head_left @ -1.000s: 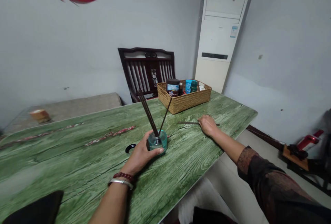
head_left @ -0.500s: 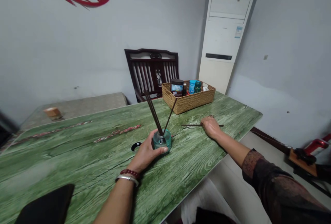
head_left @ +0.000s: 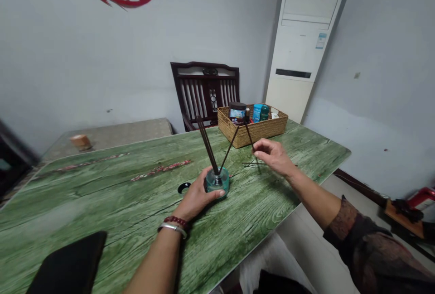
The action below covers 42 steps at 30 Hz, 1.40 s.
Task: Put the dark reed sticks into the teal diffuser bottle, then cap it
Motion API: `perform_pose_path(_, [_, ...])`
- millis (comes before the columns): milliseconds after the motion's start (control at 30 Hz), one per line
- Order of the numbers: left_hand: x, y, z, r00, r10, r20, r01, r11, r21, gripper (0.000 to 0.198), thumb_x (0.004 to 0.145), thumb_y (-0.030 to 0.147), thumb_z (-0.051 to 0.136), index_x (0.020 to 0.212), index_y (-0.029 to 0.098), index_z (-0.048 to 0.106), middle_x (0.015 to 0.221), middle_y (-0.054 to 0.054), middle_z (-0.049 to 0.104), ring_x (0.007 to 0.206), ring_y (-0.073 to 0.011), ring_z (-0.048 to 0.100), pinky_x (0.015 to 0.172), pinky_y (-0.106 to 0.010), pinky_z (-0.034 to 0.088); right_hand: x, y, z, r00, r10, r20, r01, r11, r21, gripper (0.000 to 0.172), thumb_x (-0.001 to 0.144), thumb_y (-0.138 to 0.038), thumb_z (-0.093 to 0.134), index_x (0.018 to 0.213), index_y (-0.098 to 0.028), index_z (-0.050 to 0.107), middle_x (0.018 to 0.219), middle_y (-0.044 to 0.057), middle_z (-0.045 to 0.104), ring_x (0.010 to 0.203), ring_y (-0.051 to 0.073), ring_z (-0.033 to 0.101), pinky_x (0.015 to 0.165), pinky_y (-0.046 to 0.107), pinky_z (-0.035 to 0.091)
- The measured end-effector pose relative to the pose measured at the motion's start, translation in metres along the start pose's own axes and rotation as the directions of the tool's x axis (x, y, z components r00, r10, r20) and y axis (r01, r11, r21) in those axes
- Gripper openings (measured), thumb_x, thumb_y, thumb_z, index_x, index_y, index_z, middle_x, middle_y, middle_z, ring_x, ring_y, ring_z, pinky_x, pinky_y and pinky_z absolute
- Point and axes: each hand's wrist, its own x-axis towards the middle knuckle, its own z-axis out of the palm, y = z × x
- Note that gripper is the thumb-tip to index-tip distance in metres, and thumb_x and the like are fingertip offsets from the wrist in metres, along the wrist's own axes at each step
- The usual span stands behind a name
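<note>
Glass bottle (head_left: 223, 188), squat and teal-tinted, stands just below the centre of the frame on a green wood-grain tabletop (head_left: 142, 212). Thin, dark brown sticks (head_left: 208, 145) rise from its neck, most bunched and leaning left, one slanting right. The left hand (head_left: 197, 195) is wrapped around the bottle, thumb across its front; to the right, the right hand (head_left: 274, 155) pinches a single tilted stick (head_left: 250, 136) between thumb and fingers. At least one more lies flat beneath that hand. A woven basket (head_left: 267, 130) sits behind, a black ring (head_left: 184, 185) just left of the bottle. Green surface stretches across the frame's left; the near edge climbs diagonally from bottom centre to the right corner.
</note>
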Motion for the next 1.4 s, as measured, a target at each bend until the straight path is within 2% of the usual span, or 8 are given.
perform_pose_path(100, [0.0,0.0,0.0,1.0,0.01,0.011,-0.01,1.0,-0.018,0.077,0.066,0.043,0.082,0.13,0.018,0.049,0.124,-0.012,0.068,0.116,-0.0326,0.063,0.105,-0.048,0.045,0.011,-0.024,0.026,0.981,0.046,0.189,-0.111,0.929,0.353,0.016,0.077,-0.03,0.07,0.086,-0.018,0.064,0.084,0.001,0.067,0.068,0.012,0.058,0.065,0.026,0.049])
perform_pose_path(233, [0.0,0.0,0.001,1.0,0.014,0.004,-0.014,0.999,-0.029,0.077,0.066,0.043,0.082,0.131,0.019,0.049,0.123,-0.012,0.068,0.114,-0.0323,0.063,0.103,-0.047,0.046,0.031,-0.034,0.056,0.966,0.042,0.254,-0.174,0.834,0.523,0.02,0.073,-0.032,0.074,0.083,-0.018,0.064,0.085,0.001,0.069,0.066,0.011,0.058,0.061,0.026,0.052])
perform_pose_path(433, [0.001,-0.002,0.0,1.0,0.025,-0.003,-0.025,1.0,-0.012,0.077,0.064,0.045,0.083,0.129,0.019,0.051,0.12,-0.01,0.068,0.112,-0.0322,0.063,0.101,-0.046,0.047,0.06,-0.034,0.072,0.981,0.051,0.187,-0.152,0.804,0.575,0.022,0.071,-0.032,0.074,0.085,-0.019,0.062,0.082,0.0,0.069,0.061,0.01,0.058,0.056,0.024,0.052])
perform_pose_path(700, [0.0,-0.001,0.0,1.0,0.017,0.015,-0.016,0.999,-0.029,0.076,0.067,0.044,0.082,0.131,0.019,0.05,0.121,-0.011,0.068,0.113,-0.032,0.063,0.103,-0.048,0.045,0.082,-0.038,0.076,0.991,0.009,0.133,-0.079,0.845,0.529,0.02,0.071,-0.03,0.07,0.086,-0.018,0.062,0.074,-0.002,0.065,0.059,0.009,0.056,0.053,0.022,0.051])
perform_pose_path(933, [0.0,-0.001,0.001,1.0,0.027,0.009,-0.027,0.999,-0.026,0.079,0.065,0.046,0.083,0.131,0.019,0.05,0.121,-0.011,0.068,0.112,-0.0324,0.063,0.101,-0.046,0.047,0.068,-0.021,0.087,0.984,0.041,0.172,-0.105,0.918,0.382,0.011,0.073,-0.023,0.066,0.08,-0.018,0.06,0.07,-0.004,0.059,0.059,0.009,0.055,0.054,0.021,0.048])
perform_pose_path(1133, [0.001,-0.001,0.0,1.0,0.008,-0.007,-0.008,1.0,-0.007,0.08,0.064,0.045,0.082,0.132,0.018,0.05,0.12,-0.012,0.068,0.113,-0.0335,0.063,0.102,-0.05,0.046,0.046,-0.008,0.089,0.979,0.082,0.189,-0.103,0.989,0.106,0.007,0.074,-0.014,0.066,0.081,-0.015,0.066,0.072,-0.003,0.065,0.067,0.011,0.058,0.068,0.024,0.047])
perform_pose_path(1300, [0.0,0.002,0.0,1.0,-0.002,-0.005,0.002,1.0,-0.01,0.076,0.065,0.044,0.081,0.13,0.02,0.051,0.12,-0.011,0.069,0.113,-0.0333,0.063,0.103,-0.051,0.046,0.035,0.007,0.043,0.991,0.055,0.121,-0.024,0.969,-0.247,0.017,0.082,-0.014,0.062,0.096,-0.016,0.071,0.089,0.003,0.072,0.08,0.014,0.064,0.078,0.025,0.047])
perform_pose_path(1400, [0.0,0.004,0.0,1.0,-0.025,-0.009,0.025,1.0,0.004,0.076,0.064,0.044,0.081,0.13,0.019,0.05,0.121,-0.012,0.068,0.113,-0.033,0.064,0.104,-0.051,0.046,0.024,0.027,0.003,0.984,0.122,0.133,-0.011,0.774,-0.633,0.019,0.088,-0.016,0.057,0.099,-0.016,0.072,0.1,0.008,0.073,0.094,0.018,0.066,0.085,0.027,0.045])
